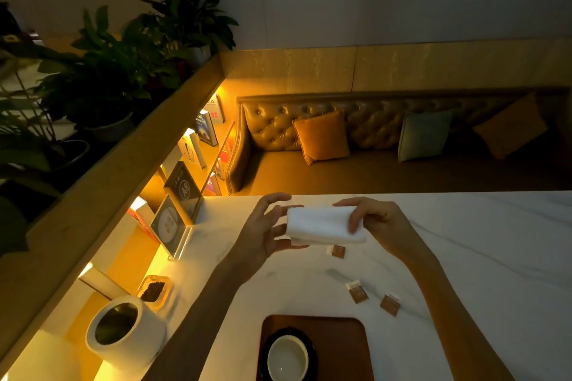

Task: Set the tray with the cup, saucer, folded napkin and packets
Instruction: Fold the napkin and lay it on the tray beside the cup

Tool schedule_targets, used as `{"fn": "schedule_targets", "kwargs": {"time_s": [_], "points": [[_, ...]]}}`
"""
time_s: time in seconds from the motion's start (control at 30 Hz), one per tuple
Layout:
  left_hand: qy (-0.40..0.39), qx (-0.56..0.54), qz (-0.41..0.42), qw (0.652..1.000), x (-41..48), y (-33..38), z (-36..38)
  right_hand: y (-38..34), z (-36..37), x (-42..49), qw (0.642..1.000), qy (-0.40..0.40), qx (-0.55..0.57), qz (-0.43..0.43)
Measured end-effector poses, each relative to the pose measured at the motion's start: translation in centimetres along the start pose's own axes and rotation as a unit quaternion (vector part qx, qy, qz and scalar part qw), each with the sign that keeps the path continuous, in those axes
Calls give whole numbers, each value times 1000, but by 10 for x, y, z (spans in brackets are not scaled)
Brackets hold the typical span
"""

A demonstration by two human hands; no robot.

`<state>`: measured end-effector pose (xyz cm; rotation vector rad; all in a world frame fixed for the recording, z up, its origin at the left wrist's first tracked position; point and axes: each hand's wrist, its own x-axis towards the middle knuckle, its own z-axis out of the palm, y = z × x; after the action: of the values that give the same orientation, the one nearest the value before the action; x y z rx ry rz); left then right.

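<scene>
We hold white napkin [325, 225] up over counter [483, 257], both hands on it: left hand [263, 233] pinching left end, right hand [376, 223] gripping right end. Wooden tray [340, 346] at near edge w/ white cup [287, 359] on dark saucer [311, 346]. Three brown packets loose on counter btwn napkin & tray: [337, 251], [357, 291], [390, 304]. Left side: acrylic sign stand [171, 226], white jar [123, 334], small dish [153, 291]. Nothing blocking tray.

Dim room, warm amber strip light glowing under the shelf [130, 182] at left; wide-angle bending at edges, soft focus, dark corners.
</scene>
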<state>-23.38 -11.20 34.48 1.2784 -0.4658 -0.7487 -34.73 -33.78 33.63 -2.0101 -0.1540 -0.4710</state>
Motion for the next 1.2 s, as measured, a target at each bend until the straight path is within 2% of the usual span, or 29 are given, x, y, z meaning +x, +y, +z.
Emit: {"fn": "schedule_targets", "kwargs": {"time_s": [0.1, 0.2, 0.27, 0.33, 0.37, 0.4, 0.43, 0.5, 0.57, 0.73, 0.87, 1.03, 1.2], "points": [[29, 82, -57, 995, -7, -3, 20, 13, -8, -15, 1000, -9, 24, 10], [28, 135, -56, 989, -12, -9, 33, 26, -13, -32, 982, 9, 155, 105], [42, 148, -58, 986, -15, -16, 37, 36, -17, -45, 942, 1, 285, 179], [50, 146, -59, 986, -19, -26, 40, 47, -19, -58, 871, -22, 433, 230], [55, 143, -61, 986, -22, -32, 41, 51, -16, -64, 843, -18, 472, 258], [62, 140, -65, 986, -24, -39, 42, 55, -10, -70, 828, -7, 478, 294], [69, 137, -72, 986, -26, -46, 42, 60, -2, -76, 828, 5, 452, 332], [78, 132, -90, 984, -29, -61, 42, 66, 15, -88, 851, 8, 369, 374], [92, 119, -112, 982, -32, -75, 39, 70, 27, -98, 866, 13, 329, 375], [99, 7, -182, 978, -35, -103, 21, 76, 44, -110, 867, 70, 306, 387], [94, -39, -202, 974, -35, -122, 0, 78, 60, -119, 849, 68, 316, 418], [51, 7, -249, 967, -34, -149, -26, 81, 85, -137, 827, 121, 313, 451], [56, 1, -279, 959, -36, -185, -21, 100, 99, -164, 800, 141, 252, 525]]}}
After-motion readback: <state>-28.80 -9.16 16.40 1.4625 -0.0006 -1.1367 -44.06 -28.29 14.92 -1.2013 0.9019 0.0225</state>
